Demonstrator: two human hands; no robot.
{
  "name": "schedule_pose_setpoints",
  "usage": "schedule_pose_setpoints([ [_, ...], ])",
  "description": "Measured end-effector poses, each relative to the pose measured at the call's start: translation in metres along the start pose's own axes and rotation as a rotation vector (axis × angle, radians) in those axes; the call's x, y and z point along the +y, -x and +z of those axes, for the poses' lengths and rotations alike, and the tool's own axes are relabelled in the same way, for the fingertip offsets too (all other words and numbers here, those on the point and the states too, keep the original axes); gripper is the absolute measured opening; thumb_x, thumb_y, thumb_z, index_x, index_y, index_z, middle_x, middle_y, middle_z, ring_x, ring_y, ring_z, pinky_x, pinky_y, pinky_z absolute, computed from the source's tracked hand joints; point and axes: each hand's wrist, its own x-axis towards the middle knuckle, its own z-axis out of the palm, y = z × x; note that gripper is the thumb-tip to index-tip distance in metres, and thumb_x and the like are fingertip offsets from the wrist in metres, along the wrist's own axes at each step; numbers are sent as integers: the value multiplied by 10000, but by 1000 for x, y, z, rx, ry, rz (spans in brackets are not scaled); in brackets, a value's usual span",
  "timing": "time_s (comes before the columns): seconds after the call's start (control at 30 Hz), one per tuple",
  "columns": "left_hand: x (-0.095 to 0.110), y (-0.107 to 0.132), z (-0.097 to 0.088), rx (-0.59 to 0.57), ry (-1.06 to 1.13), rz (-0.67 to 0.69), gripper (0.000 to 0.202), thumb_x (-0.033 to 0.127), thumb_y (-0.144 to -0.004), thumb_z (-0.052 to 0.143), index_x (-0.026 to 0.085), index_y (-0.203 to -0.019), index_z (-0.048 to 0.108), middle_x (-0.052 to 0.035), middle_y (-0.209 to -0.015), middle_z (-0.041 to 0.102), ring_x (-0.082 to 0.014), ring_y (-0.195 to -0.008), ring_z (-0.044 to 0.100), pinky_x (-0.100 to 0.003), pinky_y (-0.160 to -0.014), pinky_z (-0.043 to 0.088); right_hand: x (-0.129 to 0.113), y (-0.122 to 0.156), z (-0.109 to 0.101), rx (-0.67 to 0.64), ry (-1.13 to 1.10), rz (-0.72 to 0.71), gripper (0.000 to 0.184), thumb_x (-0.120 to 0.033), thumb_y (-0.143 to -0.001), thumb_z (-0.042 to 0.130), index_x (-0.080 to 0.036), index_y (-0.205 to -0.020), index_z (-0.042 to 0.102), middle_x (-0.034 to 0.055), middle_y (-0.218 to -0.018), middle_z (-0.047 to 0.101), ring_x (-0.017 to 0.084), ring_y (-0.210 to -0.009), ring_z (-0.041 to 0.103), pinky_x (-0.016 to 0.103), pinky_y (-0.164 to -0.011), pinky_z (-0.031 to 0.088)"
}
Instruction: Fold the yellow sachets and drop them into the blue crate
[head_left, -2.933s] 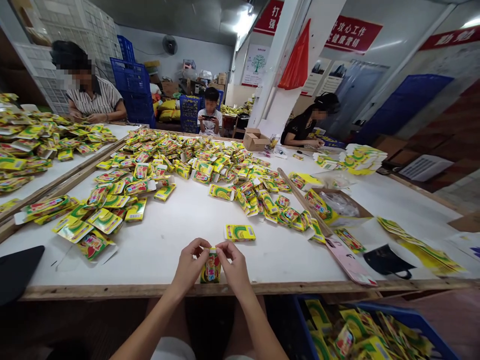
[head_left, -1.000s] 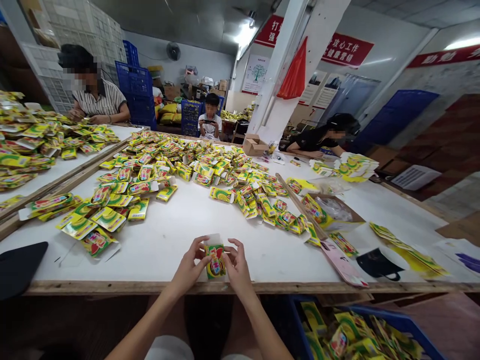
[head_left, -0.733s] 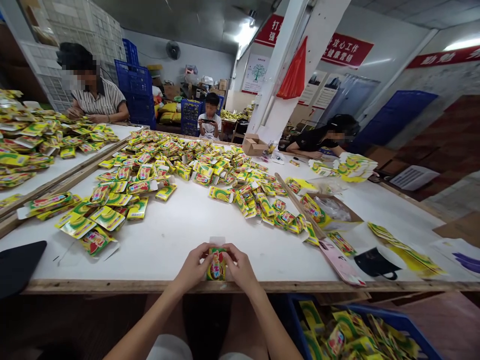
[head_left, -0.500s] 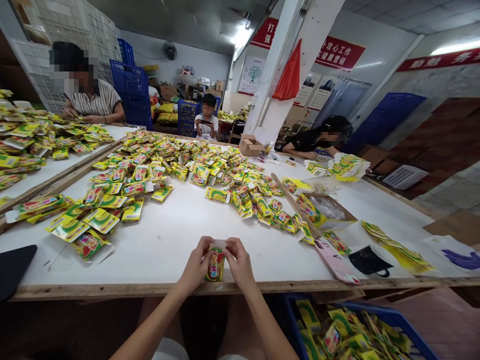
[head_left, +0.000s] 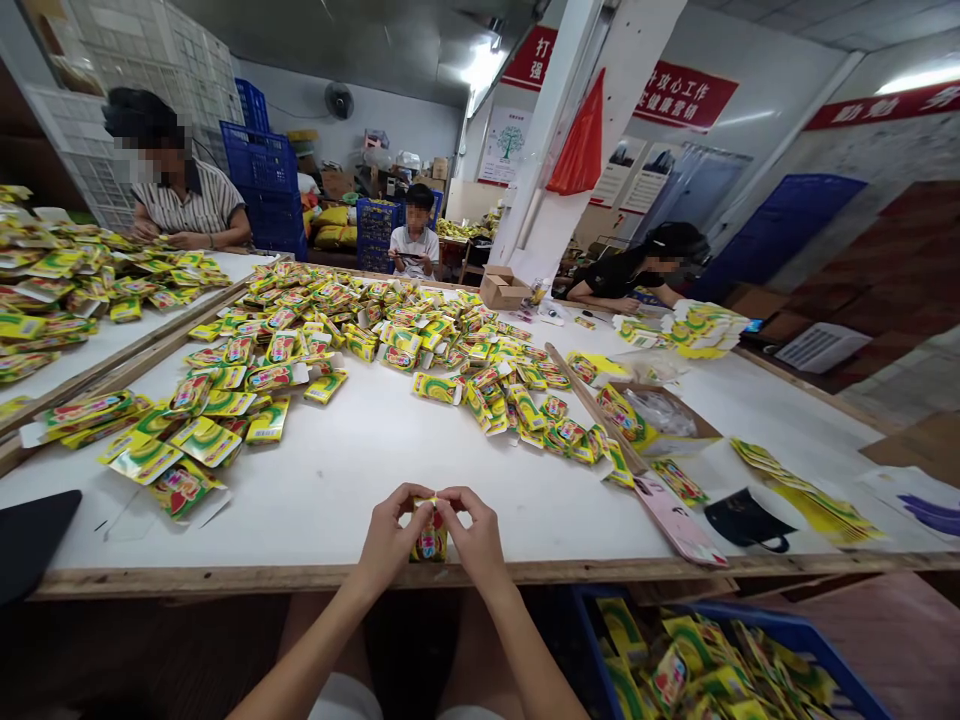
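My left hand [head_left: 390, 541] and my right hand [head_left: 471, 538] together pinch a small yellow and red carton [head_left: 430, 541], held upright at the near edge of the white table [head_left: 375, 460]. The fingertips of both hands meet on the carton's top, where the flap lies folded down. A wide heap of similar yellow cartons [head_left: 405, 335] covers the middle of the table, well beyond my hands.
A blue crate [head_left: 705, 660] with finished cartons sits below the table at my right. Flat yellow blanks [head_left: 810, 500], a black mask [head_left: 746, 520] and a pink sheet [head_left: 679, 520] lie at the right. Three other people sit at the far side.
The carton's white top flap stood open a second ago; now it is folded down under my fingertips. An earlier lone carton lying beyond my hands is gone.
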Motion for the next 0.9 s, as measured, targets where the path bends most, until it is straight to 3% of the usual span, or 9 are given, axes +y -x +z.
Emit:
schedule_pose_setpoints([
  [0.23,-1,-6,3,58,37,-46,179,330,-829,569,170,-863,640,-24,-780,660,-162,-734,610,-260,-685,489,0,-8,-3,-10,3,43,164,-343,-856,565,-190,-841,622,11,-747,651,160,-696,597,262,-661,477],
  [0.5,-13,6,-7,-35,-30,51,218,340,-843,560,218,-986,670,-64,-1016,662,-217,-980,616,-346,-845,506,4,7,5,-28,-111,46,196,-351,-877,529,-194,-900,643,46,-857,685,198,-822,645,297,-743,514],
  [0.57,-15,9,-8,-21,-26,46,324,340,-843,566,241,-1150,590,-75,-1123,626,-215,-1014,610,-356,-854,510,-3,11,-15,47,14,13,210,-347,-885,497,-196,-896,643,53,-858,681,198,-810,636,299,-726,509],
  [0.63,-17,10,-10,21,-6,-9,441,358,-843,565,251,-1262,478,-90,-1184,594,-211,-998,621,-355,-828,522,-13,17,-58,210,267,-11,239,-360,-884,472,-194,-897,644,70,-859,671,208,-788,613,320,-714,492],
  [0.73,-18,9,-11,64,-22,-108,366,405,-851,538,227,-1170,513,-98,-1139,610,-211,-932,640,-335,-753,529,-24,27,-142,473,796,-2,289,-408,-840,488,-180,-853,666,110,-813,641,262,-764,565,423,-745,449],
  [0.8,-16,8,-9,44,-57,-133,314,420,-847,531,220,-1088,551,-94,-1130,616,-213,-917,637,-319,-710,525,-23,23,-180,539,985,-18,301,-411,-812,496,-178,-814,686,127,-808,623,297,-811,553,481,-788,422],
  [0.83,-15,7,-8,28,-70,-132,305,422,-843,533,222,-1071,560,-91,-1132,616,-212,-910,636,-310,-687,522,-19,16,-186,526,978,-40,301,-406,-807,495,-180,-816,694,130,-827,622,303,-846,554,485,-803,421],
  [0.9,-12,7,-6,13,-91,-119,296,422,-834,538,228,-1054,573,-86,-1126,621,-212,-894,635,-297,-650,516,-4,-9,-173,429,796,-72,301,-397,-809,493,-186,-858,703,134,-943,629,283,-902,565,437,-787,454],
])
